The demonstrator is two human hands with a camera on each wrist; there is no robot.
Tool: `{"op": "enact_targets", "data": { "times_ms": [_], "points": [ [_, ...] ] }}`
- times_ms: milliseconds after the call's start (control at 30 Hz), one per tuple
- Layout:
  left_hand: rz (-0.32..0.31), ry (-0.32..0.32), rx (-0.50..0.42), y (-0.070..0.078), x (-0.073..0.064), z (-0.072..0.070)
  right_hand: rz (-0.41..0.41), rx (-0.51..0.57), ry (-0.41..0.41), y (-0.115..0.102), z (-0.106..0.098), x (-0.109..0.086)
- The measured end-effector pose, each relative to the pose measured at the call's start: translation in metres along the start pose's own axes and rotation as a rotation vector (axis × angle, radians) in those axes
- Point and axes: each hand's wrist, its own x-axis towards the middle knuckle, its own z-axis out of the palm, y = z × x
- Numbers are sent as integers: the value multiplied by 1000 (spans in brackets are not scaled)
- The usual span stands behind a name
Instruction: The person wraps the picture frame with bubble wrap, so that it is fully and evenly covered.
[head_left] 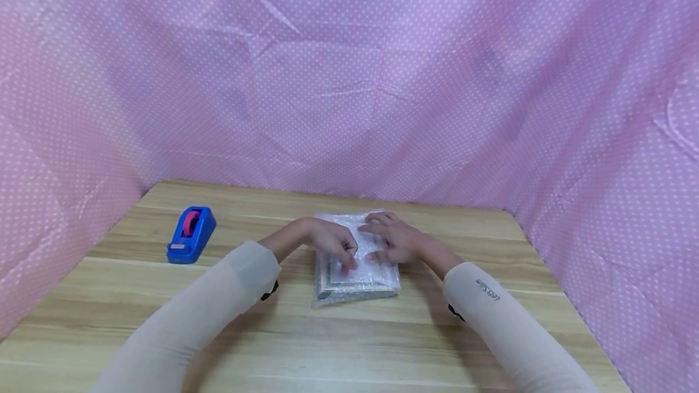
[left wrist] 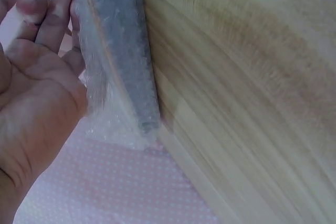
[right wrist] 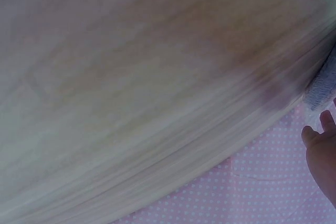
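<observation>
A flat rectangular item wrapped in bubble wrap (head_left: 363, 275) lies on the table, its pale edge showing through the clear film. Over the left half of this package is my left hand (head_left: 332, 238), with its fingers curled and its thumb pointing down at the wrap. A small pinkish patch shows by the thumb tip; I cannot tell whether the fingers pinch it. My right hand (head_left: 398, 241) rests on the upper right of the package, fingers spread. In the left wrist view the bubble wrap (left wrist: 118, 51) stands right beside the fingers. The right wrist view catches only part of the right hand (right wrist: 323, 153).
A blue tape dispenser (head_left: 191, 235) with a pink roll stands on the left of the wooden table (head_left: 306, 344). Pink dotted cloth (head_left: 338, 77) hangs behind the table and along both sides.
</observation>
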Motion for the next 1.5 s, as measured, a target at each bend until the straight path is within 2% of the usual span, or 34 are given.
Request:
{"op": "enact_targets", "data": {
  "times_ms": [133,200,333,467,633,767,867,1133,1300,1400,1500],
  "points": [
    [66,85,181,-4,5,6,4,-6,-7,0,-1,0],
    [74,144,256,-5,8,10,5,-7,-9,0,-1,0],
    [24,225,308,-2,11,18,5,-17,-11,1,-1,1],
    [-18,259,353,0,12,23,9,-17,-11,1,1,1],
    [-46,357,462,1,11,25,26,-3,-16,1,1,0],
    [-113,431,510,3,7,24,23,-4,-17,1,1,0],
    [-165,427,502,6,3,23,23,-6,-20,1,1,0],
    [-254,359,479,7,-5,10,13,-17,-12,-1,1,3],
    [-301,396,520,4,-8,4,-4,-20,2,0,2,2],
    [-302,405,502,0,-12,-1,0,-32,0,1,2,2],
    [-241,383,442,-4,-18,-5,5,-35,-2,2,2,2]
  ]
}}
